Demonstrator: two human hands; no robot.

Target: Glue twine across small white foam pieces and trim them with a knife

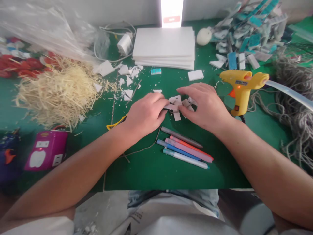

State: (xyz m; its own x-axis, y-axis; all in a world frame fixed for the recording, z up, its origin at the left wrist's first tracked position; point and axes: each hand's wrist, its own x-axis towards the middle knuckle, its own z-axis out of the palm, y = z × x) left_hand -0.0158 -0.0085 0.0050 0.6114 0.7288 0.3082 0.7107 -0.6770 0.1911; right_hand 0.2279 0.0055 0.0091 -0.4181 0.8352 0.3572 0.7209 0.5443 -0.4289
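My left hand is curled, its fingertips pinching a small piece from a cluster of white foam pieces on the green mat. My right hand lies over the right side of the same cluster, fingers bent down onto the pieces. Part of the cluster is hidden under both hands. Several coloured pens lie just in front of my hands. A yellow glue gun stands to the right of my right hand.
A stack of white foam sheets sits at the back centre. A heap of straw and a plastic bag lie left, a pink power strip near left, foam offcuts and grey twine right.
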